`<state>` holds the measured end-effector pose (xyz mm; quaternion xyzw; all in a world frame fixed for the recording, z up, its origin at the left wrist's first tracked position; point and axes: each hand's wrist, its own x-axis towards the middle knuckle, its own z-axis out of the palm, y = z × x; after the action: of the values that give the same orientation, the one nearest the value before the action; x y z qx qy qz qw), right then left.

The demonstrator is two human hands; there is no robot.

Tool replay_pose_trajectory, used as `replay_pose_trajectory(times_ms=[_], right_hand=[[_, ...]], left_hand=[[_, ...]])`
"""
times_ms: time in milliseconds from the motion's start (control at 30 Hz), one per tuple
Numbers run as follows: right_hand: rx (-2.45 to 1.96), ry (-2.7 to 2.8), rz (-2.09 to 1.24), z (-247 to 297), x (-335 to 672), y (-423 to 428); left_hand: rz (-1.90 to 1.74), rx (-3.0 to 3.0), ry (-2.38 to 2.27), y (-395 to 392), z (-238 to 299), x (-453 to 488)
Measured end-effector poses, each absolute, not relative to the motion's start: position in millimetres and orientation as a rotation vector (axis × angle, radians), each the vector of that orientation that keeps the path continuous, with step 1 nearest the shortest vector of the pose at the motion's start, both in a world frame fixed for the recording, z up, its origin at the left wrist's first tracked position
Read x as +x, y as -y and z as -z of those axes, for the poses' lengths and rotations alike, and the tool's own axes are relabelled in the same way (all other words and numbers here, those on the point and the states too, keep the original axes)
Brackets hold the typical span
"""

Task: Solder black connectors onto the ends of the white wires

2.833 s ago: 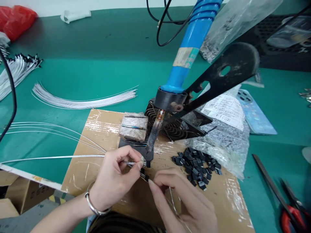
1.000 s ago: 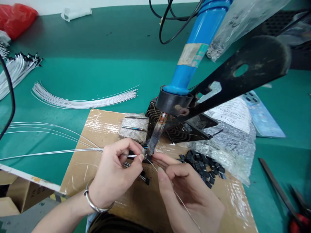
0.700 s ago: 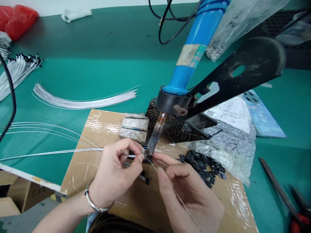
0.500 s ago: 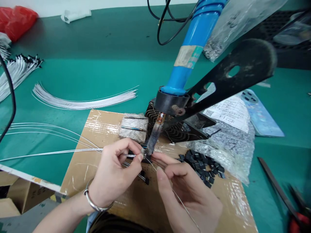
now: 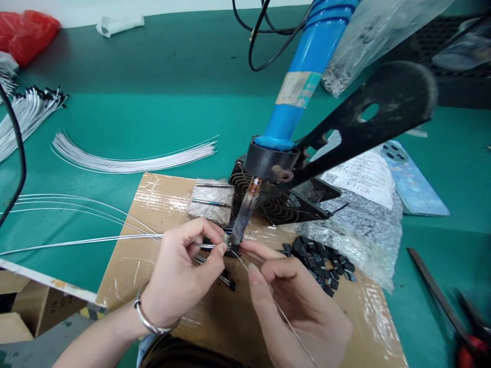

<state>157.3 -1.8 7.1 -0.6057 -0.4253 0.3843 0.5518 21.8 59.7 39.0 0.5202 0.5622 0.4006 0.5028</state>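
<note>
White wires [image 5: 95, 240] we pinched in L hand [image 5: 187, 276] by iron tip [image 5: 238, 232], prob. for steadiness. R hand [image 5: 295, 304] pinched thin wire [image 5: 241, 261], prob. to aim.

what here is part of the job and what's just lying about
Likely the job: thin silvery wire in right hand, white cables in left hand, blue-handled soldering iron, small black pieces.
Likely just lying about: crumpled red plastic bag, light-blue phone.

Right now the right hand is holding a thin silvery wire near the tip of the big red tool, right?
Not red: the head view shows the big tool is blue. The right hand is indeed holding a thin silvery wire near the tool's tip.
</note>
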Motion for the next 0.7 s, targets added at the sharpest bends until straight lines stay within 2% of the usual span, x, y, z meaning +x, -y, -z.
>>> replay_pose_trajectory(times_ms=[700], right_hand=[[-1.447,1.160,-0.740,-0.3,158.2,1.6]], left_hand=[[-0.965,1.312,-1.381,-55.9,-37.9,20.9]])
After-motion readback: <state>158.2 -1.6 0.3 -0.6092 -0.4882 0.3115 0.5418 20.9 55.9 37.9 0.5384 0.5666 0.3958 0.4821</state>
